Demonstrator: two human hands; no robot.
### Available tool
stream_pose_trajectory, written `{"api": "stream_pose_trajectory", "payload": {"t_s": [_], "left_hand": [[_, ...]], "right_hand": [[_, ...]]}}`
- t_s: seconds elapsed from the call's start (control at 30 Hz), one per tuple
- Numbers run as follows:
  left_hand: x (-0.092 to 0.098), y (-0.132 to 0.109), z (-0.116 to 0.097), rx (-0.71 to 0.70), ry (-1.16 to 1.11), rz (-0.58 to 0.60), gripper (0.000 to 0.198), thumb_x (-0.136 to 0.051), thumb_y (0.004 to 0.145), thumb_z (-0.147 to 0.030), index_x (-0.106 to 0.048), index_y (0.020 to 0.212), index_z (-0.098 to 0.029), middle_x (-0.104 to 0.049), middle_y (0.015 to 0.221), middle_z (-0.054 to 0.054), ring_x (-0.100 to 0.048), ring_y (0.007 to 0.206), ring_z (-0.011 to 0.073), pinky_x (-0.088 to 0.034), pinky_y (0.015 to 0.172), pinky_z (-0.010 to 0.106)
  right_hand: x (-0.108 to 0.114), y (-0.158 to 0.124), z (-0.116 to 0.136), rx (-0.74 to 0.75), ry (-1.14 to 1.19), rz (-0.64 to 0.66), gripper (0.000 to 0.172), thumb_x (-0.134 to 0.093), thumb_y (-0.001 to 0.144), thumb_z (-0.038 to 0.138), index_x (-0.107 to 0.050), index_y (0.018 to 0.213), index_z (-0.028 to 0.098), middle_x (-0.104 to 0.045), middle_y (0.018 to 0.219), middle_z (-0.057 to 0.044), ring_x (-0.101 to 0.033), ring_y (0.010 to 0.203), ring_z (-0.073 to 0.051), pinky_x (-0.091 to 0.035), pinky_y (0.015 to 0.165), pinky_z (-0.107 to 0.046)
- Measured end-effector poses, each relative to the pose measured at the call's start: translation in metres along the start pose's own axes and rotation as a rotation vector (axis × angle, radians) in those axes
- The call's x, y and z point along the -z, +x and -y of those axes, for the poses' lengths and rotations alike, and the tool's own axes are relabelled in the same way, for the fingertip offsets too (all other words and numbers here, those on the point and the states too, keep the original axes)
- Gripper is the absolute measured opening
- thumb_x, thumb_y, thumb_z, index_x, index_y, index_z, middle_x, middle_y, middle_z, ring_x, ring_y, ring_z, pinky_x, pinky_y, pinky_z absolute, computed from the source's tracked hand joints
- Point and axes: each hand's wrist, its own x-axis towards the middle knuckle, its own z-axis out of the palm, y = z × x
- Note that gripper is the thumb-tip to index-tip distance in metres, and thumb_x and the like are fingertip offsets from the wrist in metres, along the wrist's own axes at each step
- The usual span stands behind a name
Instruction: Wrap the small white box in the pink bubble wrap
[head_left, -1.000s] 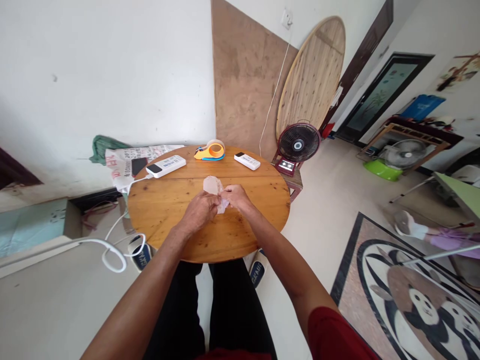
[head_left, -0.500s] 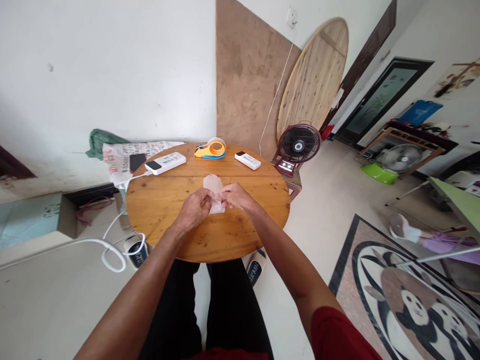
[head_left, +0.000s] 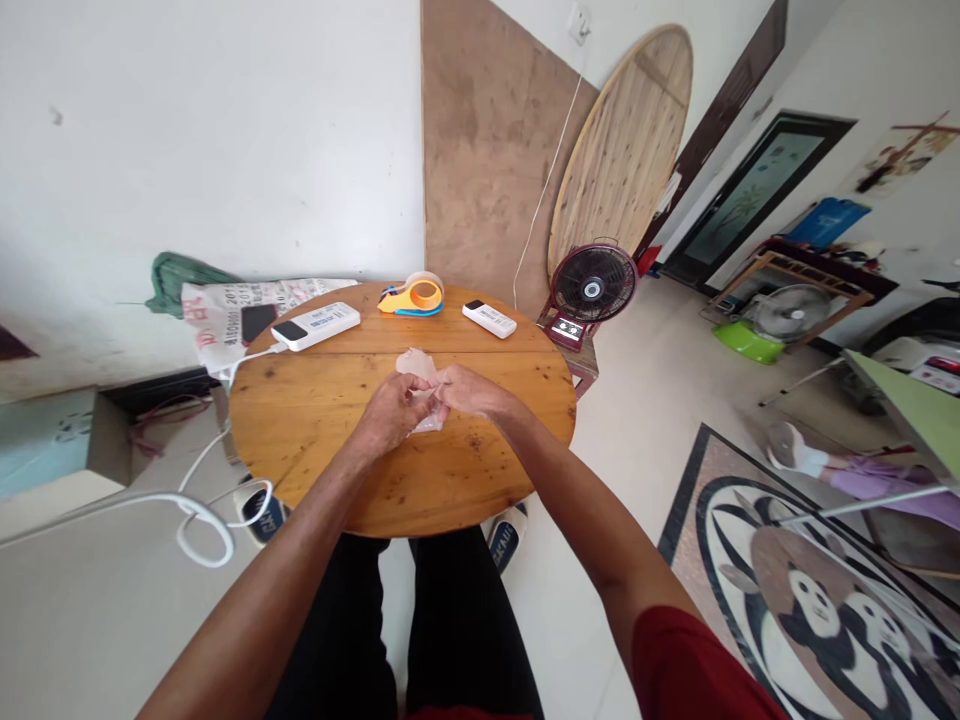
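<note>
Over the middle of the round wooden table point(head_left: 315, 440), my left hand point(head_left: 390, 415) and my right hand point(head_left: 466, 388) meet with fingers pinched on a small pale, translucent plastic piece point(head_left: 416, 367). Part of that piece sticks out beyond my fingers toward the far side; the rest is hidden under my hands. Both forearms reach in from the near edge.
At the table's far edge lie a white power bank point(head_left: 315, 326) with a white cable point(head_left: 202, 500), an orange tape dispenser point(head_left: 412, 296) and a white remote point(head_left: 489, 319). A black fan point(head_left: 592, 288) stands to the right, wooden boards lean on the wall.
My hands have stayed together on the plastic piece, shifting only slightly. The view has drifted a little, so the table sits further left.
</note>
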Motion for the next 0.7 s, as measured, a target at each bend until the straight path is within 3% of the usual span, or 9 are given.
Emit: {"api": "stream_pose_trajectory", "payload": {"t_s": [0.1, 0.23, 0.33, 0.43, 0.57, 0.7], "left_hand": [[-0.002, -0.003, 0.004, -0.037, 0.041, -0.011, 0.034, -0.064, 0.073, -0.040, -0.067, 0.098, -0.017, -0.060, 0.088, 0.004, -0.054, 0.068, 0.0145, -0.044, 0.061, 0.027], [0.000, -0.007, 0.010, -0.105, 0.119, -0.013, 0.019, -0.061, 0.073, -0.030, -0.067, 0.087, -0.017, -0.060, 0.089, 0.005, -0.056, 0.077, 0.0171, -0.047, 0.071, 0.030], [0.004, -0.007, 0.012, -0.164, 0.150, 0.004, 0.016, -0.058, 0.072, -0.026, -0.067, 0.083, -0.019, -0.061, 0.086, 0.004, -0.057, 0.082, 0.0194, -0.048, 0.077, 0.033], [0.008, -0.005, 0.014, -0.229, 0.167, 0.000, 0.018, -0.059, 0.069, -0.024, -0.067, 0.084, -0.019, -0.061, 0.090, 0.006, -0.057, 0.088, 0.0219, -0.048, 0.083, 0.036], [0.007, -0.004, 0.020, -0.243, 0.062, 0.044, 0.018, -0.058, 0.070, -0.021, -0.063, 0.087, -0.020, -0.058, 0.102, 0.006, -0.057, 0.086, 0.0189, -0.049, 0.077, 0.033], [0.003, -0.007, 0.022, -0.234, -0.025, 0.025, 0.014, -0.055, 0.074, -0.020, -0.060, 0.088, -0.021, -0.056, 0.109, 0.006, -0.057, 0.088, 0.0175, -0.049, 0.075, 0.031]], "right_hand": [[0.005, 0.001, -0.002, -0.004, 0.041, 0.086, 0.011, -0.055, 0.073, 0.010, -0.065, 0.076, 0.014, -0.064, 0.053, 0.002, -0.060, 0.051, -0.013, -0.042, 0.060, -0.023], [0.010, 0.002, -0.011, -0.052, 0.239, 0.076, 0.023, -0.052, 0.073, 0.011, -0.062, 0.093, 0.013, -0.072, 0.072, -0.001, -0.058, 0.045, -0.010, -0.042, 0.054, -0.022], [0.012, 0.008, -0.028, 0.025, 0.325, -0.057, 0.026, -0.052, 0.075, 0.015, -0.062, 0.098, 0.013, -0.071, 0.074, -0.001, -0.056, 0.045, -0.009, -0.041, 0.051, -0.022], [0.009, 0.022, -0.050, 0.143, 0.314, -0.234, 0.017, -0.056, 0.075, 0.022, -0.064, 0.088, 0.014, -0.067, 0.072, 0.001, -0.050, 0.046, -0.007, -0.039, 0.049, -0.021], [-0.004, 0.043, -0.073, 0.257, 0.238, -0.290, 0.021, -0.065, 0.074, 0.032, -0.069, 0.085, 0.014, -0.065, 0.072, 0.001, -0.050, 0.057, -0.008, -0.040, 0.055, -0.021], [-0.013, 0.054, -0.077, 0.305, 0.127, -0.293, 0.020, -0.064, 0.079, 0.032, -0.073, 0.085, 0.016, -0.067, 0.075, 0.000, -0.052, 0.064, -0.010, -0.039, 0.060, -0.022]]}}
